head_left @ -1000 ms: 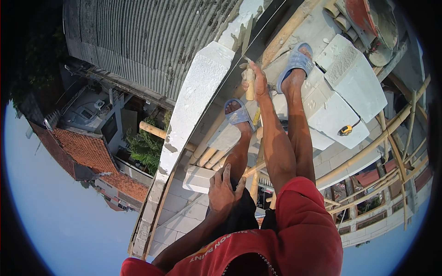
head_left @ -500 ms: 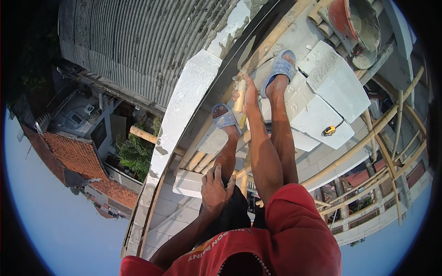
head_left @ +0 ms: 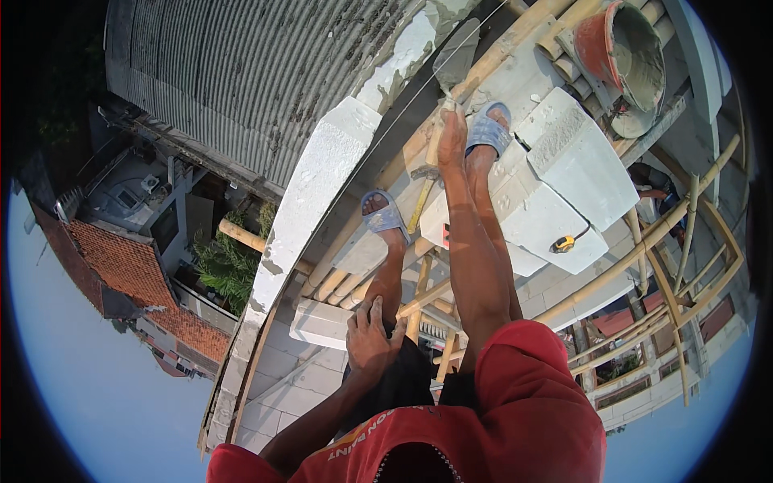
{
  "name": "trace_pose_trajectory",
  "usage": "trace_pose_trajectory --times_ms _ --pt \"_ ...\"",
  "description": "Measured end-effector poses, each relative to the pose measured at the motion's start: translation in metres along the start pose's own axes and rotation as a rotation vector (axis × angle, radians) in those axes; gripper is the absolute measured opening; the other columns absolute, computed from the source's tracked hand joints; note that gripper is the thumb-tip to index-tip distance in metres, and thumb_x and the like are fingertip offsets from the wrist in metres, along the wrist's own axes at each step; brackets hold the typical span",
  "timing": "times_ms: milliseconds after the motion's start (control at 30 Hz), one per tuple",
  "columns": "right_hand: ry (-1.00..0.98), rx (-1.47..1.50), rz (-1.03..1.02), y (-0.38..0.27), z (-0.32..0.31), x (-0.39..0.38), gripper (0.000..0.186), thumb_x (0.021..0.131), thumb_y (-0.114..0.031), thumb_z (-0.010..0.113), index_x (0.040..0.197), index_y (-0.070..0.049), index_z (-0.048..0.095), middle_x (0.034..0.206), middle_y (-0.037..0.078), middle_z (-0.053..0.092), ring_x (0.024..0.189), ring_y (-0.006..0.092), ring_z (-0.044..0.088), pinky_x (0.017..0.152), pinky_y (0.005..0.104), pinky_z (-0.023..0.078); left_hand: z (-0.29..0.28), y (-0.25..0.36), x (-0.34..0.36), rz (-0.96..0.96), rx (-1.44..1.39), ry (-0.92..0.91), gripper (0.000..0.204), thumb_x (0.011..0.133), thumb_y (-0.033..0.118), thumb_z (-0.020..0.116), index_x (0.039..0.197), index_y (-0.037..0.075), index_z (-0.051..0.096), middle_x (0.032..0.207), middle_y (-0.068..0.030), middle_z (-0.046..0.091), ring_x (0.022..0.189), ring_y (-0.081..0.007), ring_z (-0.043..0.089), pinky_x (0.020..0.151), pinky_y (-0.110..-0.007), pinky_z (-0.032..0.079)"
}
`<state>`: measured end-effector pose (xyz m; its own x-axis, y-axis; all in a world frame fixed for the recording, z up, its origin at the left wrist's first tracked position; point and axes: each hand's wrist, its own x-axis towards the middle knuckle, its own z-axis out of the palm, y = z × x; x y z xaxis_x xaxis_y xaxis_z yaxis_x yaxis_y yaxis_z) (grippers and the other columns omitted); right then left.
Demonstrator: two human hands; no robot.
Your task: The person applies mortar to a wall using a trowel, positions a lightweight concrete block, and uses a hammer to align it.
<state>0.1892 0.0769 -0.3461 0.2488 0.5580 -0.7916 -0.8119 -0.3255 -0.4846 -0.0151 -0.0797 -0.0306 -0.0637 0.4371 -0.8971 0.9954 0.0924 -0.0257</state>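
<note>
My right hand [head_left: 452,138] is closed round the wooden handle of a trowel [head_left: 457,56], its grey blade pointing away beside the wall's mortar-smeared edge. My left hand [head_left: 370,342] rests on my left knee, fingers spread and holding nothing. Left of my legs runs a white block wall [head_left: 318,169], and a thin string stretches along its far part. Close to my right forearm, a tool with a yellow strip [head_left: 419,205] lies partly hidden. Pale blocks [head_left: 580,153] are stacked to the right, with a yellow and black tape measure [head_left: 562,244] on one.
A red bucket [head_left: 600,52] with grey mortar stands at the far right on bamboo poles. Bamboo scaffolding [head_left: 644,241] runs along the right, where a person [head_left: 664,193] shows lower down. My sandalled feet stand on narrow boards. Beyond the wall lies a corrugated roof [head_left: 250,80].
My right hand has moved farther away and slightly right with the trowel, whose blade now shows plainly. My left hand stays on the knee. The view has shifted slightly.
</note>
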Motion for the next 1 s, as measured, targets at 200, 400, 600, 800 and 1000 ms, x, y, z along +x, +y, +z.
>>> trace_pose_trajectory --times_ms 200,400,600,800,1000 --pt "0.449 -0.881 -0.637 0.068 0.006 0.079 0.061 0.091 -0.028 0.064 0.134 0.006 0.040 0.126 0.031 0.050 0.118 0.0470 0.049 0.102 0.0479 0.040 -0.008 -0.006 0.019 0.017 -0.061 0.017 0.072 0.085 0.043 0.073 0.143 0.008 0.049 0.130 -0.0192 0.055 0.119 -0.0400 0.053 0.100 -0.049 0.047" --pt "0.471 -1.159 -0.841 0.098 -0.006 0.146 0.049 0.088 -0.006 0.058 0.129 0.009 0.038 0.118 0.026 0.049 0.111 0.0449 0.049 0.096 0.0500 0.041 -0.026 -0.007 0.037 -0.013 -0.213 -0.014 0.068 0.085 0.036 0.076 0.140 0.006 0.051 0.132 -0.0192 0.053 0.121 -0.0383 0.052 0.101 -0.047 0.046" --pt "0.403 -1.780 -0.617 0.133 -0.029 0.199 0.052 0.087 -0.005 0.062 0.134 0.011 0.046 0.139 0.027 0.046 0.126 0.0406 0.047 0.109 0.0437 0.040 -0.029 -0.017 0.049 0.029 -0.241 0.011 0.070 0.085 0.037 0.076 0.142 0.006 0.049 0.134 -0.0191 0.051 0.123 -0.0376 0.051 0.103 -0.047 0.044" --pt "0.401 -0.991 -0.342 0.252 -0.012 0.174 0.066 0.091 -0.027 0.065 0.140 0.010 0.040 0.149 0.029 0.039 0.141 0.0397 0.035 0.117 0.0441 0.033 -0.039 -0.016 0.058 -0.009 -0.198 0.050 0.071 0.085 0.037 0.076 0.141 0.003 0.049 0.134 -0.0202 0.051 0.124 -0.0385 0.051 0.103 -0.047 0.044" --pt "0.468 -0.917 -0.257 0.321 0.015 0.126 0.078 0.091 -0.034 0.066 0.146 0.011 0.032 0.149 0.032 0.038 0.138 0.0443 0.039 0.115 0.0469 0.034 -0.042 -0.012 0.049 -0.002 -0.230 0.047 0.069 0.087 0.038 0.074 0.141 0.002 0.049 0.133 -0.0213 0.052 0.123 -0.0397 0.052 0.102 -0.048 0.044"
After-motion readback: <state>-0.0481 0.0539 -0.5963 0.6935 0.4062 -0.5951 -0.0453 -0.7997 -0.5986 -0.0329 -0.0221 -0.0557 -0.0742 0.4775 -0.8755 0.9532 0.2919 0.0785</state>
